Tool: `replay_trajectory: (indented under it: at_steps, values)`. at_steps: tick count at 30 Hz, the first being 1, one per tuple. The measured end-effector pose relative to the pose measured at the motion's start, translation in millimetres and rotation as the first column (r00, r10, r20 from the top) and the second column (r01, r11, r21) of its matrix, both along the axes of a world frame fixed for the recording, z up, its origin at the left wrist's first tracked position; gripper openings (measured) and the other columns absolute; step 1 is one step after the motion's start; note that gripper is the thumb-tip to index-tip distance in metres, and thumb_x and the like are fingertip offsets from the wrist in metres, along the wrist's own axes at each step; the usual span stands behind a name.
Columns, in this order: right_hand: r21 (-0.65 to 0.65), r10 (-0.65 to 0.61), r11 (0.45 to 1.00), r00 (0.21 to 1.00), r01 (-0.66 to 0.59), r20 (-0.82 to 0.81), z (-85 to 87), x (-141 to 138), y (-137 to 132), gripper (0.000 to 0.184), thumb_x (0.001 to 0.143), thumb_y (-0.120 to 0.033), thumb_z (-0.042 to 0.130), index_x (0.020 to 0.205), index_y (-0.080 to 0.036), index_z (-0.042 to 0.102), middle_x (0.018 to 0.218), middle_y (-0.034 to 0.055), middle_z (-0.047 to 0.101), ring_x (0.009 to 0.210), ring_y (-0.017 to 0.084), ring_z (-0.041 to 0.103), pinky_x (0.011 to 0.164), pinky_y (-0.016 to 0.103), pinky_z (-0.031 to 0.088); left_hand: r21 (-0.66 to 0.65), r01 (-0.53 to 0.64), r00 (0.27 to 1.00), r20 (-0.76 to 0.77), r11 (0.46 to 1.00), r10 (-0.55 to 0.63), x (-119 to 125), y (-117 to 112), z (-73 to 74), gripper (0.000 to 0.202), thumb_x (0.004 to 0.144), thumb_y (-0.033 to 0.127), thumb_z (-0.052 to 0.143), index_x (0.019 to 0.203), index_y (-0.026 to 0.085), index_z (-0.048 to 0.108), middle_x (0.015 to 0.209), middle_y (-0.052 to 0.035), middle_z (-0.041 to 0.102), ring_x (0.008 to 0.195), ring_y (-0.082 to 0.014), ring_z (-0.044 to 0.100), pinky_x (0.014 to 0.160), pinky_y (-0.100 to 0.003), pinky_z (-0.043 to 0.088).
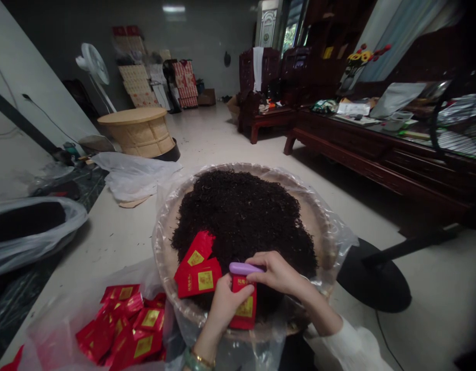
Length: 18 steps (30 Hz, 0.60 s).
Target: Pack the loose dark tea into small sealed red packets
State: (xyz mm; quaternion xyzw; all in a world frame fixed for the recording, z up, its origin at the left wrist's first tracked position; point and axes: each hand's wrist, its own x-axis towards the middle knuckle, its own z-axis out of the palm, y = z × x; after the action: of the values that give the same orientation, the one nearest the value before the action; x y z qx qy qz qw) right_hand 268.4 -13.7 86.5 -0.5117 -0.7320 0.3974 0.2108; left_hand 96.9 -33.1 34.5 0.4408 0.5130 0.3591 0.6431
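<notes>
My left hand (224,300) pinches a red packet with a gold label (244,306), holding it upright over the near rim of a round basket (169,288). My right hand (275,271) grips a small purple bag sealer (243,268), which lies across the packet's top edge. Dark loose tea leaves (241,211) are heaped in the basket, which is lined with clear plastic. Just left of my hands, more red packets (199,278) rest on the leaves. Whether the held packet is full cannot be seen.
A plastic bag with several red packets (125,327) lies at the lower left. Another bag of dark leaves (27,221) is farther left. A black fan base (373,275) stands right of the basket. A dark wooden table (350,149) and a round drum-like stand (139,134) are beyond.
</notes>
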Motion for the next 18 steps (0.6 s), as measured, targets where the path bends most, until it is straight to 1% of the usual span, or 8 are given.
replay_trajectory:
  at_steps: [5, 9, 12, 15, 18]
  values:
    - [0.000, -0.022, 1.000, 1.000, 0.022, -0.008, 0.1, 0, -1, 0.018, 0.078, -0.028, 0.070, 0.093, -0.020, 0.075, 0.083, 0.0014, 0.070, 0.077, 0.018, 0.062, 0.066, 0.023, 0.039, -0.009, 0.007, 1.000, 0.003, 1.000, -0.007, 0, 1, 0.3, 0.033, 0.057, 0.027, 0.081, 0.084, 0.012, 0.070, 0.072, -0.0031, 0.071, 0.069, -0.0199, 0.064, 0.066, -0.027, 0.049]
    - [0.017, -0.008, 1.000, 1.000, 0.008, 0.007, 2.5, -3, -2, 0.014, 0.079, -0.028, 0.069, 0.088, -0.020, 0.075, 0.079, 0.0012, 0.069, 0.074, 0.018, 0.062, 0.065, 0.024, 0.039, -0.012, 0.003, 1.000, -0.001, 1.000, -0.003, 0, 1, 0.1, 0.035, 0.056, 0.028, 0.082, 0.084, 0.012, 0.070, 0.073, -0.0030, 0.072, 0.069, -0.0199, 0.064, 0.066, -0.028, 0.049]
    - [0.004, -0.027, 1.000, 0.999, 0.027, -0.041, 0.8, 0, -1, 0.020, 0.078, -0.031, 0.069, 0.093, -0.020, 0.075, 0.083, 0.0019, 0.071, 0.076, 0.020, 0.063, 0.066, 0.025, 0.041, -0.013, -0.004, 1.000, 0.001, 1.000, 0.004, -1, 2, 0.5, 0.035, 0.056, 0.028, 0.082, 0.085, 0.012, 0.070, 0.074, -0.0042, 0.073, 0.069, -0.0206, 0.066, 0.066, -0.028, 0.050]
    - [0.011, -0.130, 0.991, 0.988, 0.132, -0.088, -9.4, 16, 5, 0.035, 0.077, -0.038, 0.069, 0.107, -0.019, 0.072, 0.097, 0.0052, 0.073, 0.085, 0.024, 0.065, 0.074, 0.029, 0.046, -0.029, 0.009, 0.999, 0.054, 1.000, -0.008, -3, 1, 1.7, 0.036, 0.058, 0.030, 0.082, 0.087, 0.013, 0.070, 0.081, -0.0063, 0.075, 0.072, -0.0213, 0.068, 0.068, -0.028, 0.051]
    - [0.068, -0.290, 0.955, 0.957, 0.290, -0.010, -25.5, 39, 13, 0.045, 0.076, -0.041, 0.069, 0.115, -0.016, 0.068, 0.110, 0.0109, 0.071, 0.097, 0.029, 0.065, 0.084, 0.036, 0.047, -0.052, 0.013, 0.996, 0.090, 0.999, -0.009, -3, 0, 2.3, 0.037, 0.058, 0.033, 0.083, 0.087, 0.013, 0.069, 0.083, -0.0073, 0.075, 0.071, -0.0209, 0.068, 0.068, -0.029, 0.052]
